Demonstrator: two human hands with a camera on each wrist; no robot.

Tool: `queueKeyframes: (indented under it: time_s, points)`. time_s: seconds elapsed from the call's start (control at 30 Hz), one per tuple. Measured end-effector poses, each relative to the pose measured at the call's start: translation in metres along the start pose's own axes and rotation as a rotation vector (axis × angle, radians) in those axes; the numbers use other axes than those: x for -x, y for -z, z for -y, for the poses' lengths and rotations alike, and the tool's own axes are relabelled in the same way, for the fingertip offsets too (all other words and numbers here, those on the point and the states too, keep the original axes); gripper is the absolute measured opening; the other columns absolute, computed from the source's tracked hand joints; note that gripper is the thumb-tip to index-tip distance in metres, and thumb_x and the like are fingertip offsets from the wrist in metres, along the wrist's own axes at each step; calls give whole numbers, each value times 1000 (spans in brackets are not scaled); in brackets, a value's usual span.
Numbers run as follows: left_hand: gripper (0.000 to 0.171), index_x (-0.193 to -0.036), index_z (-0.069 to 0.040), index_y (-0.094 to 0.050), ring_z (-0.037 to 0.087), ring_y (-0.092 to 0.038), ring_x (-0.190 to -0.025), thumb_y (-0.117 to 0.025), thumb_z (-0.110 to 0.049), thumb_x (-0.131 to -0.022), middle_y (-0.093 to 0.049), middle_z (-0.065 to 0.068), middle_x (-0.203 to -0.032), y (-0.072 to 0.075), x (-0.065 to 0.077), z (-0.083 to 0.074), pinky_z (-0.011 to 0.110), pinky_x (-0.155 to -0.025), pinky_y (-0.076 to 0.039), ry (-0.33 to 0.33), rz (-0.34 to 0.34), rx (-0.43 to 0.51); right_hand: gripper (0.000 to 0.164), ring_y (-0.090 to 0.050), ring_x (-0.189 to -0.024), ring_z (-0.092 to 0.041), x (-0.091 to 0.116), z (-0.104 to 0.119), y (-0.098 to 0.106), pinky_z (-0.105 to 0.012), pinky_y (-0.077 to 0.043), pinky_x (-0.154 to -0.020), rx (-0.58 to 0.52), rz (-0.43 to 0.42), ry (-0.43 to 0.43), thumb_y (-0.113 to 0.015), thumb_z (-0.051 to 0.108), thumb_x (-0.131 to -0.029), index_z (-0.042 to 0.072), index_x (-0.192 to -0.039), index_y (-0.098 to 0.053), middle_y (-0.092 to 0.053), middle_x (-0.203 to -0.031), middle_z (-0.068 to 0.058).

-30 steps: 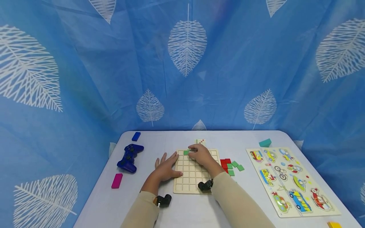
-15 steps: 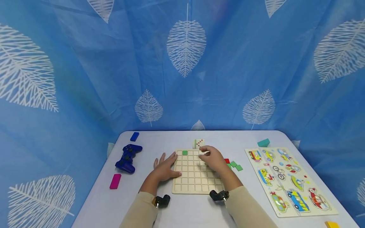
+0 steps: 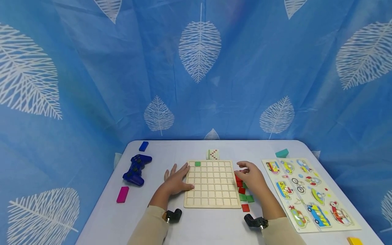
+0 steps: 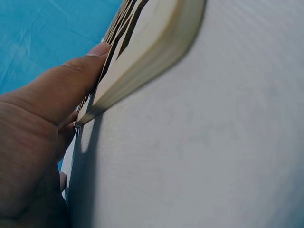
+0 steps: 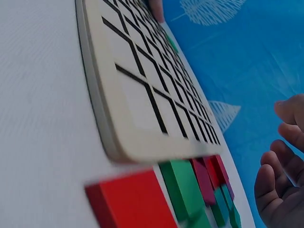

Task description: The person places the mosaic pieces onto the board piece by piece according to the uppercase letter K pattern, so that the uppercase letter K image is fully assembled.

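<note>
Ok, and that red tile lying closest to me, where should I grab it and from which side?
Probably best to pinch the red tile by its near and far edges, coming from your right: it lies flat with that side open, a narrow gap parts it from the green tiles, and the board sits close on its left.

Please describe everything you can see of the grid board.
The grid board looks wooden and pale, with rounded corners and a plain rim around rows of square cells. It lies flat on the white table. One green tile sits in its far row, near the left corner; the other visible cells are bare. The left grip rests its thumb on the left side.
</note>
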State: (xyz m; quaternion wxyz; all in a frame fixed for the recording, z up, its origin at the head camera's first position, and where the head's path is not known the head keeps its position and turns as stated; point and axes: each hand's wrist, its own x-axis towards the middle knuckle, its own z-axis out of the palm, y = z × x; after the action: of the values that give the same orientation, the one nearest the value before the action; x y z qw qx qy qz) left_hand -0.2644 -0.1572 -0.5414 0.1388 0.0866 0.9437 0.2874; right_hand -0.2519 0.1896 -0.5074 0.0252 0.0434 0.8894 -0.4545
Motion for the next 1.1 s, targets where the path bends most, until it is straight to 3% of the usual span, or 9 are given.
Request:
queueKeyframes:
  time_s: [0.1, 0.37, 0.7, 1.1]
  points:
    - [102, -165, -25, -34, 38, 3, -163, -85, -55, -82, -19, -10, -175, 0, 1, -1, 66, -126, 9, -6, 4, 1, 51, -57, -114, -26, 5, -10, 11, -35, -55, -90, 3, -24, -51, -73, 32, -98, 16, -144, -61, -59, -143, -10]
    - [101, -165, -25, -35, 38, 3, -163, -85, -54, -83, -20, -10, -175, -2, 3, -3, 67, -126, 9, -14, 5, 9, 49, -59, -119, -33, 20, -42, 34, -31, -55, -82, 9, -66, -110, -70, 33, -100, 11, -143, -59, -59, -142, -16]
    - [101, -165, -25, -34, 39, 3, -163, -84, -55, -83, -19, -10, -175, -4, 1, -2, 66, -126, 9, -4, -1, 0, 56, -55, -115, -35, 17, -66, 33, -48, -50, -93, 115, -45, -121, -76, 30, -95, 7, -143, -57, -58, -142, -23]
    - [101, -165, -25, -34, 39, 3, -163, -84, -55, -82, -20, -9, -175, -7, 2, -3, 66, -126, 9, 3, -12, -5, 52, -55, -108, -34, 12, -75, 38, -47, -49, -89, 189, -30, -128, -78, 25, -93, 2, -135, -61, -61, -125, -21]
